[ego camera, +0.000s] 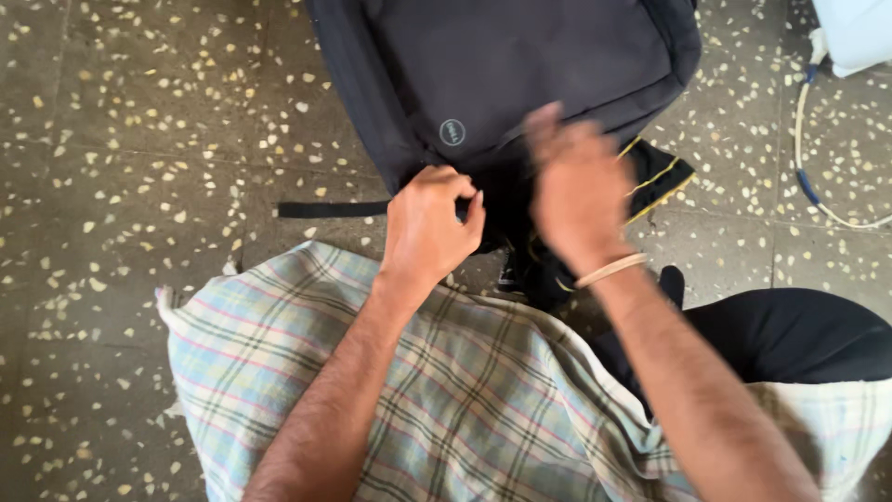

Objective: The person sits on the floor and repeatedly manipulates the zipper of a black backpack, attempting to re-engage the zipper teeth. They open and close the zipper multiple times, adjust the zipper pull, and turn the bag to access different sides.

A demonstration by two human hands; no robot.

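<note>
Our left hand [429, 223] pinches the black fabric backpack's [502, 65] lower edge; our right hand [576, 191], blurred, hovers above, fingers loosely together.

Soft, even daylight falls on everything in front of me; I can't pick out one clear source, though the upper right looks brightest, where a white plastic object [857, 33] nearly washes out. Shadows are faint, only a dull patch on the speckled grey terrazzo floor [121, 139] beside the black fabric backpack [502, 65], whose dark cloth swallows most detail. My right hand [578, 191] is smeared by motion blur, fingers indistinct, while my left hand [429, 228] is sharp. The pale checked cotton cloth [446, 390] on my lap shows crisp lines. No glare, little edge distortion.
</note>
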